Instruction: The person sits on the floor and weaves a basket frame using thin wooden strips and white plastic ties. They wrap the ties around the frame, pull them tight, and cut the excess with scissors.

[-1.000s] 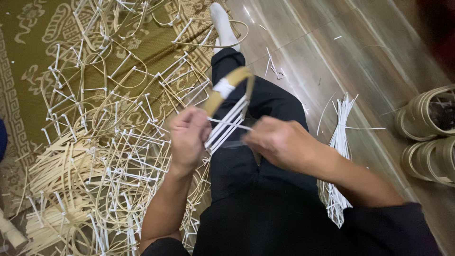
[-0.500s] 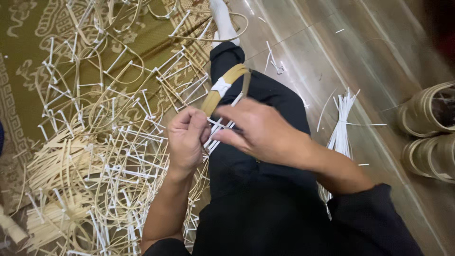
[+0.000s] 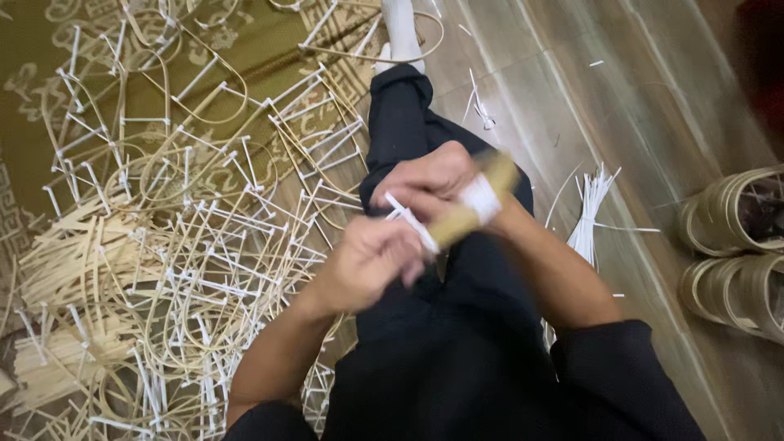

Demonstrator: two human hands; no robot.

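Observation:
I sit on the floor with my legs in black trousers (image 3: 441, 269) stretched forward. My left hand (image 3: 371, 261) grips the near end of a tan bamboo strip (image 3: 469, 204) bound with a white band. My right hand (image 3: 433, 181) closes over the strip from above, fingers wrapped around it and around thin white strands (image 3: 408, 219) that poke out between both hands. The strip is blurred with motion. Both hands touch over my lap.
A large tangle of bent cane frames with white bindings (image 3: 188, 237) covers the patterned green rug (image 3: 49, 106) on my left. A bundle of white strips (image 3: 590, 212) lies on the wooden floor to my right. Two coiled rolls of cane strip (image 3: 735, 253) sit at the right edge.
The bamboo strip has swung from pointing away over my leg to lying across between my hands. My right hand moved up and over it; the white strands are now bunched short in my grip.

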